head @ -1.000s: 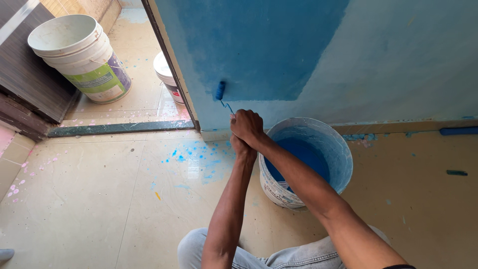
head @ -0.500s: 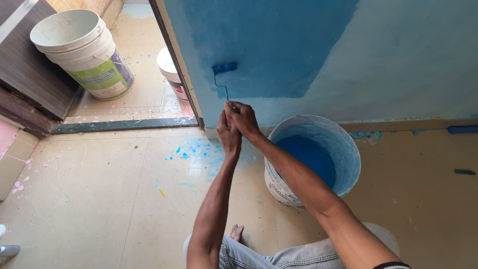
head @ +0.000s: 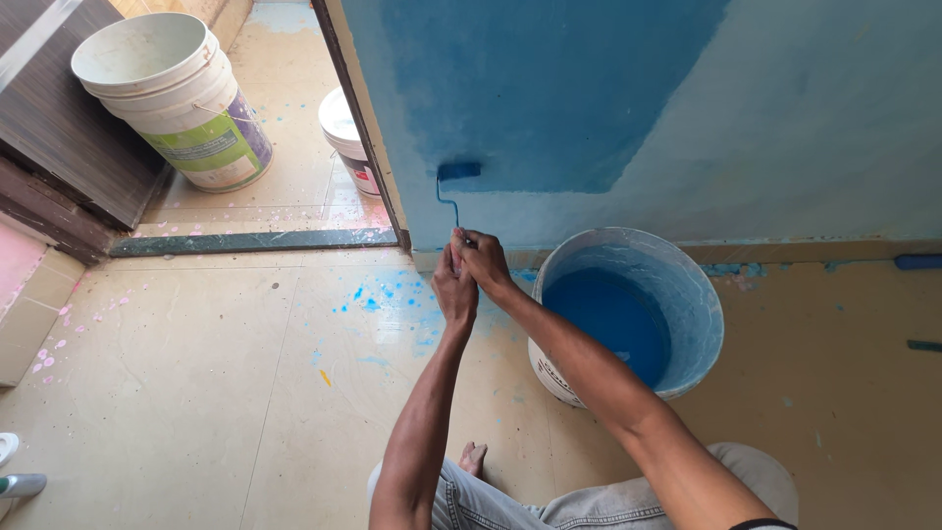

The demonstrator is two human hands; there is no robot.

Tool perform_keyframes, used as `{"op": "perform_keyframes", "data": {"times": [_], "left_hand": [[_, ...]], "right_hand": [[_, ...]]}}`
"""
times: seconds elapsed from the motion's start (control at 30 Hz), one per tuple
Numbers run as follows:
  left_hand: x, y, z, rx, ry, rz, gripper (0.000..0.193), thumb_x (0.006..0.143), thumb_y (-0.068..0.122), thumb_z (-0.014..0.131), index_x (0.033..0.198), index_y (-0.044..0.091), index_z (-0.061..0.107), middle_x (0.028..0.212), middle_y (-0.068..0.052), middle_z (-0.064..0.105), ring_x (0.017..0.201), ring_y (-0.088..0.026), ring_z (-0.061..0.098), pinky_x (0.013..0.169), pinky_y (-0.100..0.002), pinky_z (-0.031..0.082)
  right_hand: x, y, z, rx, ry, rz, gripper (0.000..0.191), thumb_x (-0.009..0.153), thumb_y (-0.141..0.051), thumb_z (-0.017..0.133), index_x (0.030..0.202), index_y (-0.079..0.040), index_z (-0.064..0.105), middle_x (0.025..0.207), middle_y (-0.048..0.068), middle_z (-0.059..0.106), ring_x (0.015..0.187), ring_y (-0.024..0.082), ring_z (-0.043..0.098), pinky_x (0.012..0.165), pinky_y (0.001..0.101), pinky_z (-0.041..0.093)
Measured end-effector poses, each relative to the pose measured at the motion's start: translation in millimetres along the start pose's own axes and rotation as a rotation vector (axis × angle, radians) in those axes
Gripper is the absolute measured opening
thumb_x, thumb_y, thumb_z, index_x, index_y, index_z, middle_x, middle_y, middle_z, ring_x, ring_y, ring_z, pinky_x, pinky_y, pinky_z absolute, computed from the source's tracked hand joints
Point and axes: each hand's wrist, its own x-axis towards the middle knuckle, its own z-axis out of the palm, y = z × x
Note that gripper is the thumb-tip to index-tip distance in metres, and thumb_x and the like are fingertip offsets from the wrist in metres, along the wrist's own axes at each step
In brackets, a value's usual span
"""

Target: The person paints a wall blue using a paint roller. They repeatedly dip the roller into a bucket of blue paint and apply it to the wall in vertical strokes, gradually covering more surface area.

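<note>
**Two hands on a small roller at the foot of a blue wall**

Left hand (head: 454, 288): clenched around the handle of the roller (head: 458, 171), just beside the right hand, forearm rising from the lower edge of the view.

Right hand (head: 484, 260): also grasping the roller handle, touching the left hand, arm running down to the lower right.

Roller: small, blue-coated head pressed flat against the wall (head: 628, 108), thin wire shaft bending down into the hands. It sat low on the wall, close to the door frame (head: 361, 128), at the lower left edge of the darker painted patch.

Wall: dark blue in the upper middle, paler blue around and below it.

Paint bucket (head: 628, 319): white, blue-smeared inside, holding blue paint; it stood on the floor (head: 196, 393) against the foot of the wall, just right of the right forearm.

Floor: beige tile, blue splatter left of the hands, pink specks near the left edge.

Large white bucket (head: 172, 93): beyond the doorway, far left corner of the floor, well apart from the hands.

Small white tub (head: 345, 132): just behind the door frame.

Bare toes (head: 473, 458): on the floor between the forearms.
</note>
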Motion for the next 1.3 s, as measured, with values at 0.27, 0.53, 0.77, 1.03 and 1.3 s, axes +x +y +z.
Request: {"op": "perform_keyframes", "data": {"times": [0.27,0.53,0.77,1.03,1.3], "left_hand": [[36.7,35.0,2.9,-0.059,-0.002,0.137,0.039,0.097,0.031,0.06,0.123,0.002,0.067,0.092,-0.02,0.076,0.084,-0.023,0.074,0.071,-0.038,0.056],[29.3,19.3,-6.1,0.016,-0.056,0.042,0.032,0.099,0.029,0.061,0.114,0.002,0.07,0.086,-0.02,0.075,0.078,-0.023,0.071,0.07,-0.039,0.055],[10.3,-2.8,-10.5,0.009,-0.032,0.014,0.034,0.098,0.029,0.063,0.115,0.001,0.069,0.088,-0.019,0.075,0.081,-0.024,0.073,0.07,-0.039,0.055],[35.8,21.3,-12.6,0.038,-0.055,0.074,0.029,0.103,0.027,0.06,0.113,0.001,0.068,0.082,-0.02,0.074,0.075,-0.024,0.072,0.065,-0.039,0.054],[13.1,-3.3,-17.6,0.046,0.007,0.056,0.034,0.096,0.027,0.063,0.117,0.001,0.068,0.091,-0.022,0.073,0.082,-0.028,0.074,0.07,-0.042,0.055]], "right_hand": [[27.5,-44.0,-11.7,0.078,0.026,-0.122,0.034,0.102,-0.035,0.06,0.094,-0.004,0.073,0.065,0.001,0.06,0.062,0.009,0.053,0.06,0.0298,0.045],[18.2,-22.3,-0.3,0.07,0.005,-0.068,0.04,0.104,-0.034,0.06,0.084,-0.001,0.069,0.064,0.002,0.056,0.062,0.01,0.05,0.059,0.031,0.043],[5.3,6.4,9.1,0.051,-0.019,0.018,0.032,0.1,-0.031,0.061,0.086,-0.005,0.071,0.067,0.0,0.065,0.065,0.009,0.058,0.062,0.0305,0.048],[24.7,-26.7,4.7,0.118,0.002,-0.065,0.034,0.103,-0.032,0.06,0.09,-0.003,0.074,0.067,0.0,0.061,0.065,0.009,0.053,0.062,0.0306,0.045],[8.1,8.2,18.7,-0.013,-0.028,0.015,0.041,0.103,-0.035,0.06,0.081,-0.002,0.07,0.064,0.004,0.061,0.062,0.013,0.054,0.06,0.0328,0.045]]}}
